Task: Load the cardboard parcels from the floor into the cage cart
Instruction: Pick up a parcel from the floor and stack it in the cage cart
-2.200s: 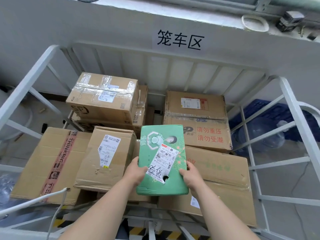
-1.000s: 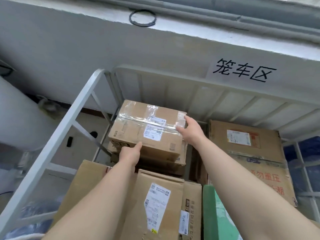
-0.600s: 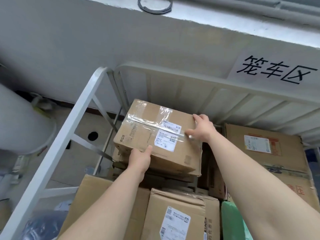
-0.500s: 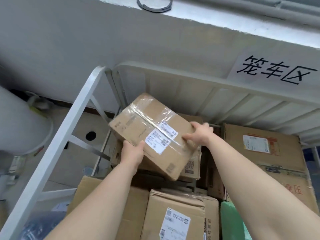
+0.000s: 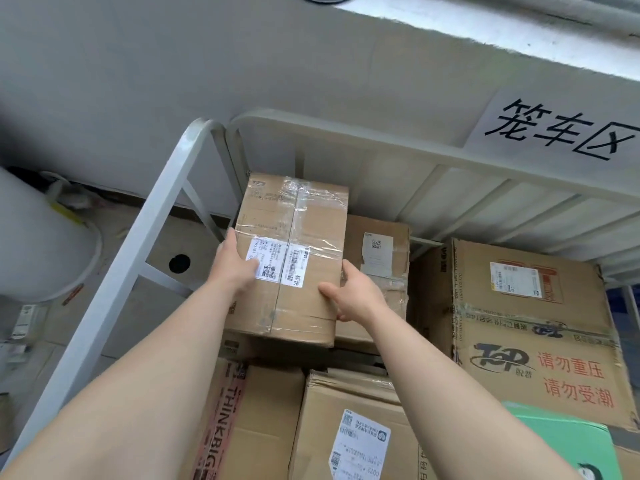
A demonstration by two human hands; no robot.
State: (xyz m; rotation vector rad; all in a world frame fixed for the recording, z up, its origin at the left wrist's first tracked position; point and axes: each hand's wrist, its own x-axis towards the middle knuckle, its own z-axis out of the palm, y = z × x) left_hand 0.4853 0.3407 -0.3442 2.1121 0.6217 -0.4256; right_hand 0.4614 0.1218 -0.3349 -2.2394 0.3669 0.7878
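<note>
A left hand [image 5: 235,268] and right hand [image 5: 353,296], fingers curled round its sides, held a taped box [image 5: 298,230] over the stack [image 5: 375,271] in the cart's [image 5: 173,188] rear left corner, where level, square seating looked wisest.

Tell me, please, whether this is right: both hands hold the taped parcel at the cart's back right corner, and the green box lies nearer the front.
No: the head view shows the taped parcel at the back left corner of the cage cart, not right. The left hand and right hand do hold it; the green box lies nearer the front.
</note>
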